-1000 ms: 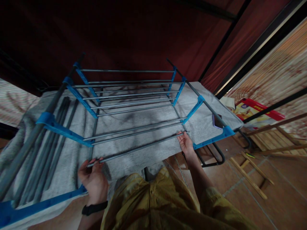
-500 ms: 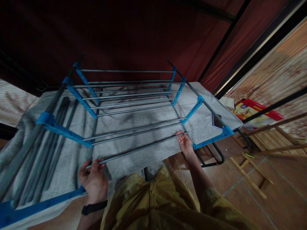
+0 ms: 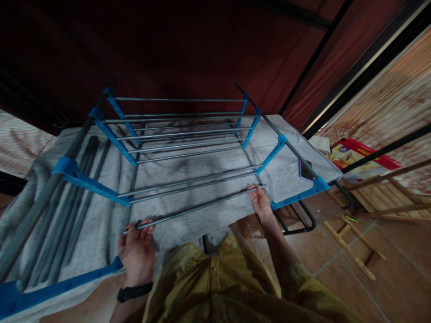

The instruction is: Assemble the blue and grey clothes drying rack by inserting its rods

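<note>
A thin grey metal tube (image 3: pixel 202 207) stretches between my two hands above the grey cloth, at the near side of a rack. My left hand (image 3: pixel 137 255) holds its left end, with the fingers loosely curled under it. Near the right end, my right hand (image 3: pixel 261 202) grips the tube between thumb and fingers. The shelf rack, built of grey tubes and blue plastic brackets (image 3: pixel 96 189), lies on the cloth with its crossbars running left to right. Beside my right hand is the lowest right blue bracket (image 3: pixel 298 196); another blue bracket (image 3: pixel 63 287) is left of my left hand.
Several loose grey tubes (image 3: pixel 72 215) lie at the left on the cloth-covered surface (image 3: pixel 188 175). A phone (image 3: pixel 305 170) rests near the right side pole. Beyond it are a red and yellow box (image 3: pixel 362 154) and a small wooden frame (image 3: pixel 352 251) on the tiled floor.
My left hand has shifted slightly right along the tube, and its fingers have loosened and turned up more. My right hand and the rack have barely moved.
</note>
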Motion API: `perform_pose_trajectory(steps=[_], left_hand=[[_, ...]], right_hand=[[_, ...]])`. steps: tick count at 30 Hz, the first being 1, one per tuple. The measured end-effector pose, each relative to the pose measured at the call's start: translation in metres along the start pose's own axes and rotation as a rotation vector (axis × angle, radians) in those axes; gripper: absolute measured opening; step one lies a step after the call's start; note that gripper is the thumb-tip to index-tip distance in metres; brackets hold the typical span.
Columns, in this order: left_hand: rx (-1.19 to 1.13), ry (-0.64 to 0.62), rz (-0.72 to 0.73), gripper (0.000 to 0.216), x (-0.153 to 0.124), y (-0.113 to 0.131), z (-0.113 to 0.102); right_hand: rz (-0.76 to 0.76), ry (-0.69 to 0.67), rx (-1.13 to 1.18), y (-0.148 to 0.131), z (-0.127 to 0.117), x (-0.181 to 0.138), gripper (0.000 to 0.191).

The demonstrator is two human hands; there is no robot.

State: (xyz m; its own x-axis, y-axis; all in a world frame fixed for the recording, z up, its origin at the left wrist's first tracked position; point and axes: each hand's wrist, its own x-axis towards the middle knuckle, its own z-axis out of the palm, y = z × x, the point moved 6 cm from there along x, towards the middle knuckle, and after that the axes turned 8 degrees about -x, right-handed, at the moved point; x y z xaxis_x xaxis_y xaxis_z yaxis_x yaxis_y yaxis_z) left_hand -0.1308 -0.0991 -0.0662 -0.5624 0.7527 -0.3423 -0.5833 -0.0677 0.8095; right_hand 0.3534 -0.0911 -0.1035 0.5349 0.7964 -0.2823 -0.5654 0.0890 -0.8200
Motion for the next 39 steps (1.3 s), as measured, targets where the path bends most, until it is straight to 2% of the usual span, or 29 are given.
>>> perform_pose_trajectory(steps=[9, 14, 18, 27, 33, 39], left_hand=[[0.073, -0.012, 0.002, 0.021, 0.0, -0.001, -0.001], [0.004, 0.071, -0.028, 0.018, 0.001, -0.002, -0.006], [-0.016, 0.083, -0.034, 0.015, -0.002, -0.001, -0.004], [-0.027, 0.005, -0.088, 0.012, -0.011, -0.007, 0.007], [-0.023, -0.048, -0.181, 0.006, -0.016, -0.014, 0.011], [-0.021, -0.026, -0.136, 0.004, -0.016, -0.011, 0.008]], right_hand=[[0.022, -0.002, 0.015, -0.003, 0.003, -0.004, 0.007], [0.039, -0.001, 0.025, -0.003, 0.003, -0.007, 0.007], [0.018, -0.01, 0.023, -0.002, 0.003, -0.007, 0.005], [0.005, 0.015, 0.019, -0.001, 0.002, -0.005, 0.007], [0.017, -0.004, 0.03, -0.003, 0.004, -0.007, 0.005], [0.035, -0.023, 0.014, -0.002, 0.005, -0.01, 0.008]])
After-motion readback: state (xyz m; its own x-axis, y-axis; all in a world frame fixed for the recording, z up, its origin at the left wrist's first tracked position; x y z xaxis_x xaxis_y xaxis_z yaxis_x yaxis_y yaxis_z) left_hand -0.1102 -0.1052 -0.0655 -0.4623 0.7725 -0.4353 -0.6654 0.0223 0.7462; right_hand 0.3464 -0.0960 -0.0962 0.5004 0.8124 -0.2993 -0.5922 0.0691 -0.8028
